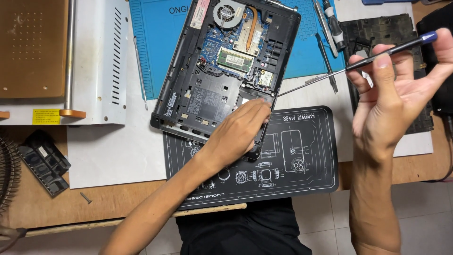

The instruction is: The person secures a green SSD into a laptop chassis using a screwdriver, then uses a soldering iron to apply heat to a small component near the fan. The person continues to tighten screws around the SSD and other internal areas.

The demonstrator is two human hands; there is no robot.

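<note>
- Far outward of the left hand, a perforated brown panel (32, 47) and a white metal housing (101, 56) are cut off by the frame's top and side edges; a dark coiled object at the extreme edge is too cropped to identify.
- A black slotted module (43, 162) lies on the desk (52, 203), well apart from the left forearm; a small screw (86, 198) lies nearer that forearm.
- Opened laptop (222, 71), underside up, tilted, lies on a blue mat (155, 42) and a black printed mat (292, 160); its far edge is cut by the frame top.
- Left hand (240, 130) lies palm down on the laptop's near corner, fingers extended and flat against a silver component; it presses rather than grips, and hides what lies beneath the palm.
- Screwdriver (358, 63), a thin shaft with a dark handle and blue cap; its tip meets the laptop just beyond the left fingertips.
- Right hand (391, 99), raised with palm turned inward, pinches the screwdriver handle between thumb and fingers.
- Beyond the right hand, tweezers (325, 61) and a black keyboard panel (391, 38) are partly hidden by that hand.
</note>
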